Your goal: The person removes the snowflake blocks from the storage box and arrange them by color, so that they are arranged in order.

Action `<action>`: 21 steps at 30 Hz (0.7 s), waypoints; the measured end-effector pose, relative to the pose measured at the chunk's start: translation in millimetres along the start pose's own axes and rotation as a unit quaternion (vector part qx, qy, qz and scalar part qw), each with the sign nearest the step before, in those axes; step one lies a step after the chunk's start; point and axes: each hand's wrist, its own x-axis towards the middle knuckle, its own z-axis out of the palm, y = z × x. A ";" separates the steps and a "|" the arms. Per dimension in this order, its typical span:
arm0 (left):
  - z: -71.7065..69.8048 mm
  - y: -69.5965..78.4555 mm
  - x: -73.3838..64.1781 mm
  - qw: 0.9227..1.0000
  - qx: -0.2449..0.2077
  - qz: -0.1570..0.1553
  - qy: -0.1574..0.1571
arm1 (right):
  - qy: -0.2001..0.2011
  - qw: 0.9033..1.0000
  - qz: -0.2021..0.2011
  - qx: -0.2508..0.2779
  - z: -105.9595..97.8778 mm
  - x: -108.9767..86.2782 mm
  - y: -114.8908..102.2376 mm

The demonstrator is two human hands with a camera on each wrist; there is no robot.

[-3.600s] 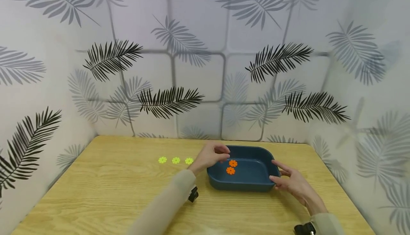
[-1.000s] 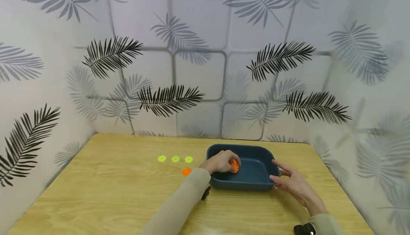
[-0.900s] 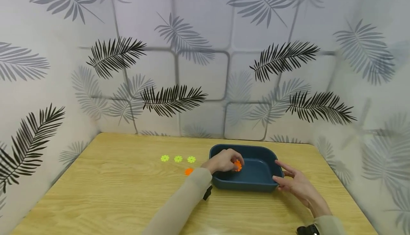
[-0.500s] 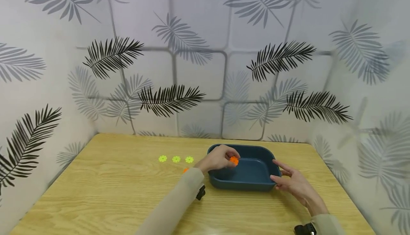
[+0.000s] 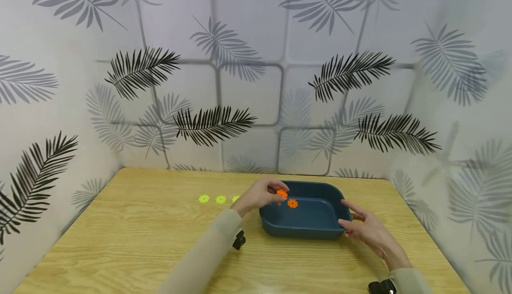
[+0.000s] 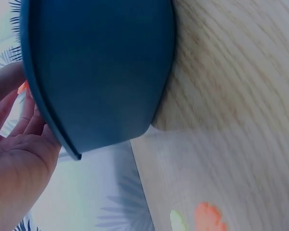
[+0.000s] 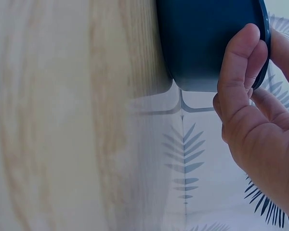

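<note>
My left hand (image 5: pixel 260 195) is over the left rim of a dark blue tray (image 5: pixel 304 232), pinching an orange flower-shaped disc (image 5: pixel 282 193) between thumb and fingers. Inside the tray lies a second orange disc (image 5: pixel 292 203). In the left wrist view the held disc (image 6: pixel 23 87) shows only partly behind the tray wall. My right hand (image 5: pixel 370 229) holds the tray's right end, with fingers at the rim and against the outer wall; the right wrist view shows these fingers (image 7: pixel 238 62) close up.
Yellow-green flower-shaped discs (image 5: pixel 204 199) lie in a row on the wooden table (image 5: pixel 132 231), left of the tray. Another orange disc (image 6: pixel 208 217) lies on the table near a green one (image 6: pixel 177 220); in the head view my left arm hides it. Patterned walls enclose the table.
My left hand has risen out of the tray and moved left, carrying an orange disc. The other orange disc in the tray has come into sight. My right hand stays at the tray's end.
</note>
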 end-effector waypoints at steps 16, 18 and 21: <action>-27.6 -18.6 -20.1 0.997 -0.070 0.003 0.022 | 0.000 1.000 0.003 0.005 0.2 0.0 -1.7; -31.0 -22.8 -22.8 0.997 -0.074 0.006 0.027 | 0.000 1.000 0.002 0.006 0.0 0.0 -1.4; -36.7 -26.4 -27.1 0.997 -0.066 0.007 0.036 | -0.001 1.000 0.001 0.010 0.1 0.1 -0.9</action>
